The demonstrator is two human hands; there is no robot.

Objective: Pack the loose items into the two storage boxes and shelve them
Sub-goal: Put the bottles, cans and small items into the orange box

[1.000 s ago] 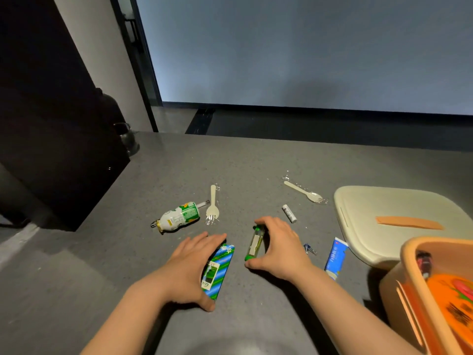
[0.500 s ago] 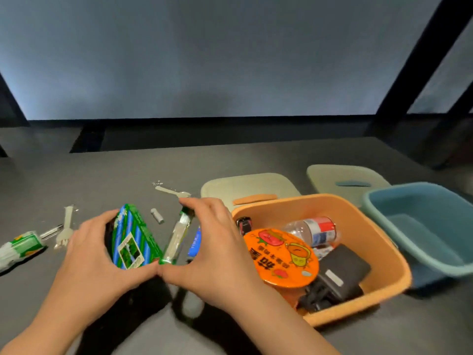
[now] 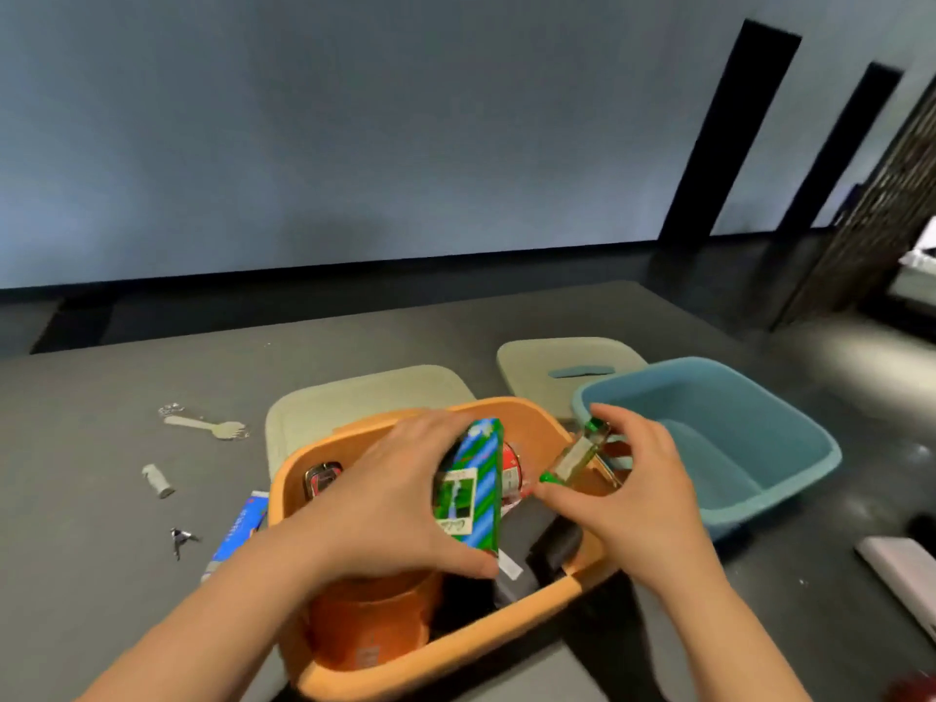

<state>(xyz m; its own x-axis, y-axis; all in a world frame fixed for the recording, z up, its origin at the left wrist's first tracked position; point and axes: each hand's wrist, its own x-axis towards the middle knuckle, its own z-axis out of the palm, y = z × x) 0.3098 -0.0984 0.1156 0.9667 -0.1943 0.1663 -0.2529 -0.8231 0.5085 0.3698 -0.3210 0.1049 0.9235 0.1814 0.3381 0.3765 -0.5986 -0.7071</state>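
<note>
The loose items are partly packed: the green-and-blue striped carton (image 3: 471, 481) and the green-capped lighter (image 3: 575, 456), which lay on the bench one second ago, are now both held above the orange storage box (image 3: 405, 666). The left hand (image 3: 390, 499) grips the carton, fingers curled over its top and thumb under its near end, with the carton tilted over the middle of the box. The right hand (image 3: 643, 499) pinches the lighter lengthwise between thumb and fingertips, over the right rim of the orange box, just beside the blue storage box (image 3: 790, 478). Half a second ago both hands were left of the orange box; they have since travelled right to a position over it. In my judgement the transfer is at the release stage: lowering and letting go would place both items in the orange box, which already holds a dark block, an orange cup and a red-labelled bottle. The blue box shows nothing inside. Two pale lids (image 3: 354, 402) (image 3: 537, 367) lie on the far side of the boxes, so closing and shelving are not yet done. Remaining on the bench at left: a plastic fork (image 3: 212, 427), a small white cylinder (image 3: 158, 481), a metal clip (image 3: 180, 538) and a blue tube (image 3: 238, 532) touching the orange box.
</note>
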